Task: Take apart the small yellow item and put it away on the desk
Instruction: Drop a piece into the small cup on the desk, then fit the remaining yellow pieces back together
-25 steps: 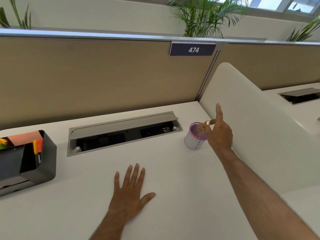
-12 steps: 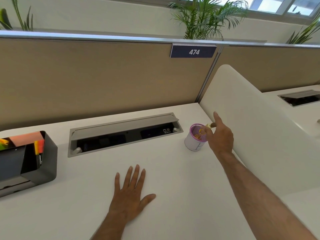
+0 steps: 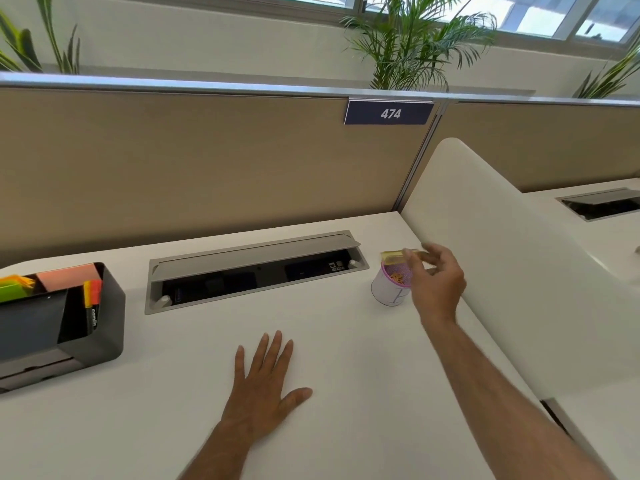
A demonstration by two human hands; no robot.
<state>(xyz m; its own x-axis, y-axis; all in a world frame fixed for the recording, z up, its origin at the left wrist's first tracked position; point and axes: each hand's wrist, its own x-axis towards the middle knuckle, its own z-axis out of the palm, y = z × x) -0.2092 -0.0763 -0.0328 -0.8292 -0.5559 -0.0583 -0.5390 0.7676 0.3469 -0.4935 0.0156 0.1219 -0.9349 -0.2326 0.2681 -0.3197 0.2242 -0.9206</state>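
Observation:
A small white cup with a purple rim stands on the white desk near the right divider. Several small yellow pieces lie inside it. A motion-blurred yellow piece is just above the cup's far rim, at the fingertips of my right hand. That hand hovers over the cup's right side with its fingers loosely curled. My left hand lies flat on the desk with fingers spread, holding nothing, well in front and to the left of the cup.
A dark grey desk organiser with sticky notes and markers sits at the left edge. A recessed cable box with a raised lid runs along the back. A white curved divider walls the right side, a tan partition the back.
My right hand has lowered and curled its fingers. The yellow piece has moved left, from beside the raised finger to just above the cup's rim. My left hand stays flat.

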